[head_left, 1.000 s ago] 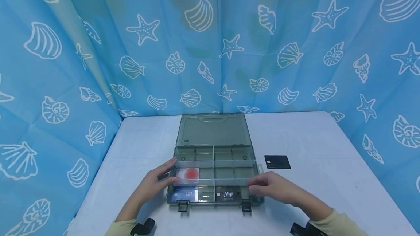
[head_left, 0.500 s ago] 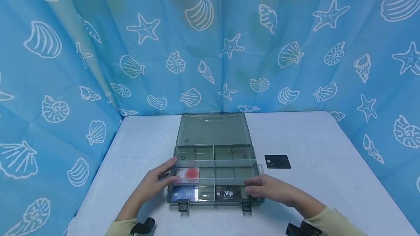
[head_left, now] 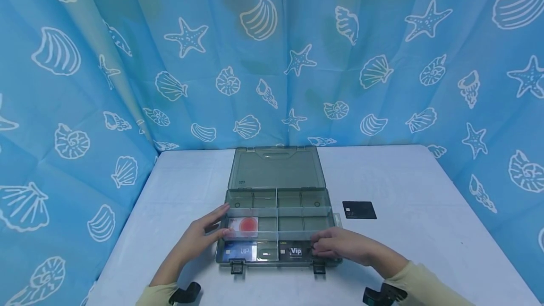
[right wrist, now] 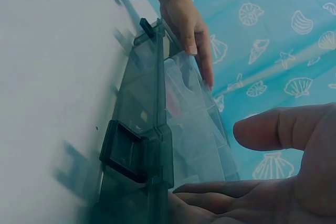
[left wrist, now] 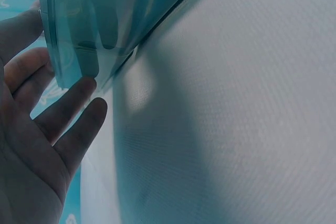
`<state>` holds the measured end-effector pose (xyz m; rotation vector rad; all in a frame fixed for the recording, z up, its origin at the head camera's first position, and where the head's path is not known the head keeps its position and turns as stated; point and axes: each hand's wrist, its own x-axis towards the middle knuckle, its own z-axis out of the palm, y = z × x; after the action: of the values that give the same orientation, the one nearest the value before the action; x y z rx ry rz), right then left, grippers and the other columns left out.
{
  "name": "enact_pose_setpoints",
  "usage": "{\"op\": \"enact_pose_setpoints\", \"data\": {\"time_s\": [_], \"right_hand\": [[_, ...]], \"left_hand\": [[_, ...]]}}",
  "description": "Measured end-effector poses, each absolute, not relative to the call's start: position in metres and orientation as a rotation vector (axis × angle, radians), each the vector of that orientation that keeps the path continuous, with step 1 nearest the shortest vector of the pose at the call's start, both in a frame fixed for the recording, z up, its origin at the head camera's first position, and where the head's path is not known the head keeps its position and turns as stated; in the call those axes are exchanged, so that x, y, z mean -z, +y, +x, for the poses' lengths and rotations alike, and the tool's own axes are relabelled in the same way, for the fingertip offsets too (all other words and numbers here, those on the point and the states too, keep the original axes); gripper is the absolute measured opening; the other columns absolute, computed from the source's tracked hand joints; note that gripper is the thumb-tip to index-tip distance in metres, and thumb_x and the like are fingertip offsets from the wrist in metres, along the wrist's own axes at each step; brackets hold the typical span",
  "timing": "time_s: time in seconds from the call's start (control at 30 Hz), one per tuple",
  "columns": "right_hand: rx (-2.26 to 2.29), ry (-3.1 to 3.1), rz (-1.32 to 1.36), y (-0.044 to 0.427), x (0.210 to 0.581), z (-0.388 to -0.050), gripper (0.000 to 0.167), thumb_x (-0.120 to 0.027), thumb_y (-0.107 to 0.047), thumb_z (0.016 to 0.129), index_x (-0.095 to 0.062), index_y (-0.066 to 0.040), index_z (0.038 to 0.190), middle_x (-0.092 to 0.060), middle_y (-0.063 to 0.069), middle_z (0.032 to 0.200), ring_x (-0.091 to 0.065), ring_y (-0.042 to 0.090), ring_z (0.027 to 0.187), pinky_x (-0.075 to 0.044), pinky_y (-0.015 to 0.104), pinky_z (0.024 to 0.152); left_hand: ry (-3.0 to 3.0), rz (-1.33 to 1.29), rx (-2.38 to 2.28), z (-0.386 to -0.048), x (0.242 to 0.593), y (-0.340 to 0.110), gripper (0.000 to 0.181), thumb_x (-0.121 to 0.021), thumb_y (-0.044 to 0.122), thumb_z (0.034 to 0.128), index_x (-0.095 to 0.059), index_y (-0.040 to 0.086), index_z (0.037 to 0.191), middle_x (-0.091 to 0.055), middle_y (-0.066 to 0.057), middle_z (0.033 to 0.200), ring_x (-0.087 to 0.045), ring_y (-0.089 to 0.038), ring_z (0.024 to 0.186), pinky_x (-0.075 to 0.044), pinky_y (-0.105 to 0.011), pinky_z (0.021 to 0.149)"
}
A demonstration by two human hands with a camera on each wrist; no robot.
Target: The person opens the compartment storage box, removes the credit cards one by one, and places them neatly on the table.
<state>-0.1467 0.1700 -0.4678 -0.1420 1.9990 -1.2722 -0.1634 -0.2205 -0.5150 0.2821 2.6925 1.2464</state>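
A translucent green divided box (head_left: 302, 222) stands with its lid (head_left: 277, 169) laid back. My left hand (head_left: 196, 241) rests against its left side; in the left wrist view the fingers of that hand (left wrist: 39, 140) touch the outer wall. Over the front right compartment, my right hand (head_left: 350, 245) has its fingertips at the right end of a black Vip card (head_left: 296, 251). The right wrist view shows that hand (right wrist: 278, 166) with thumb raised and fingers reaching in, tips hidden. A blue VIP card (head_left: 240, 251) lies front left, a white card with a red circle (head_left: 248, 226) behind it.
Another black card (head_left: 359, 210) lies on the white table (head_left: 395, 178), right of the box. Two latches (head_left: 236, 267) hang at the box's front edge. A blue shell-patterned curtain (head_left: 272, 60) stands behind the table.
My right hand has moved left along the front right compartment, from the box's right side to the Vip card. My left hand and the box have stayed put.
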Motion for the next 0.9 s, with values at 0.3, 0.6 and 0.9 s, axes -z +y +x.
{"op": "enact_pose_setpoints", "data": {"time_s": [0.3, 0.6, 0.9], "right_hand": [[1.371, 1.918, -0.154, 0.172, 0.471, -0.146, 0.051, -0.053, -0.014, 0.099, -0.047, 0.02, 0.137, -0.057, 0.03, 0.138, -0.063, 0.039, 0.122, -0.051, 0.05, 0.107], [1.323, 2.004, -0.248, 0.177, 0.464, -0.141, 0.051, -0.055, -0.024, 0.103, -0.053, 0.013, 0.139, -0.059, 0.025, 0.137, -0.058, 0.041, 0.127, -0.048, 0.061, 0.106], [1.395, 1.977, -0.355, 0.176, 0.447, -0.14, 0.051, -0.055, -0.024, 0.106, -0.051, 0.014, 0.14, -0.06, 0.027, 0.137, -0.061, 0.039, 0.125, -0.053, 0.049, 0.104]], "left_hand": [[2.691, 0.264, -1.243, -0.163, 0.515, -0.22, 0.073, -0.077, 0.034, 0.0919, -0.044, 0.022, 0.156, -0.036, -0.003, 0.162, -0.04, -0.032, 0.146, -0.042, -0.051, 0.114], [2.69, 0.273, -1.233, -0.164, 0.514, -0.221, 0.072, -0.075, 0.036, 0.0929, -0.043, 0.022, 0.156, -0.036, -0.004, 0.163, -0.039, -0.032, 0.147, -0.04, -0.051, 0.115], [2.696, 0.287, -1.24, -0.163, 0.514, -0.22, 0.071, -0.075, 0.036, 0.093, -0.044, 0.021, 0.155, -0.036, -0.005, 0.163, -0.039, -0.032, 0.146, -0.04, -0.051, 0.115]]}}
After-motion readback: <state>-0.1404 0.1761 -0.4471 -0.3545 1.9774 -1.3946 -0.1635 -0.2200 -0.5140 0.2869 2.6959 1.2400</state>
